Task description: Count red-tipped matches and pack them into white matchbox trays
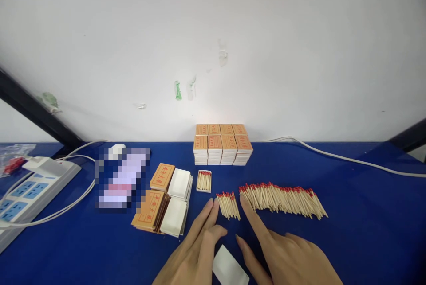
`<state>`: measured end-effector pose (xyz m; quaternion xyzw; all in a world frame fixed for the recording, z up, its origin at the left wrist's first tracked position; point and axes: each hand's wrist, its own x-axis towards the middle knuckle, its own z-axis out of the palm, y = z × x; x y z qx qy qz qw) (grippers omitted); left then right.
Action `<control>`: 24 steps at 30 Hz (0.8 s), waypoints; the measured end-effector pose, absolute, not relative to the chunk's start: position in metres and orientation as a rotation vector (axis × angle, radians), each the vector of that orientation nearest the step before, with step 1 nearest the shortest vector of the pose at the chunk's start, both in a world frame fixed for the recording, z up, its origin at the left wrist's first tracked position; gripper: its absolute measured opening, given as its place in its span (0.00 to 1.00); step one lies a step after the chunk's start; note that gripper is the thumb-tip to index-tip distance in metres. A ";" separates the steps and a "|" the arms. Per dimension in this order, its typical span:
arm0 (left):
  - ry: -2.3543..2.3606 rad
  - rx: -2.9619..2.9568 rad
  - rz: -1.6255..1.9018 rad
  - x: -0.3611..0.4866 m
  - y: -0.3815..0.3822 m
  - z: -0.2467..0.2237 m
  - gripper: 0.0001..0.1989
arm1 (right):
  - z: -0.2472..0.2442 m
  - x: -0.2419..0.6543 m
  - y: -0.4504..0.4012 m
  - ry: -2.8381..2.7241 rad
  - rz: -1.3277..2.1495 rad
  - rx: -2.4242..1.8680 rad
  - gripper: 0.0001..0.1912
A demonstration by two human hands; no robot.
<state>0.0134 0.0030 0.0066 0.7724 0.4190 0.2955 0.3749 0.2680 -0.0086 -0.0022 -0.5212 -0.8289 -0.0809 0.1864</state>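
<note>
White power strip point(63, 173), cables point(336, 160), pixelated phone point(129, 178).

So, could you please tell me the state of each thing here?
Inner matchbox tray, open, holding matches
Small match group, loose, unboxed
Long match row, loose, unboxed
Matchbox block, stacked
Orange matchbox sleeves, stacked
White trays, stacked
Lone white piece, unstacked
Power strip, adapter plugged in
Left hand, empty
Right hand, empty

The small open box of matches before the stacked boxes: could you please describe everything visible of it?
The small open box is a shallow, pale rectangular tray, seemingly card, without a cover. It lies flat on the blue table, holding red-headed matches, heads toward the stacked boxes. The left hand is nearby, not touching it.
</note>
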 end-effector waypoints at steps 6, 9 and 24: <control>1.068 2.006 0.755 0.014 0.001 0.011 0.18 | -0.002 0.268 -0.008 -2.346 -0.243 -1.456 0.32; 1.072 2.018 0.754 0.013 0.001 0.011 0.19 | -0.002 0.268 -0.008 -2.353 -0.237 -1.442 0.32; 1.074 2.353 0.610 0.013 -0.006 -0.003 0.29 | 0.011 0.260 -0.004 -2.303 -0.313 -1.357 0.32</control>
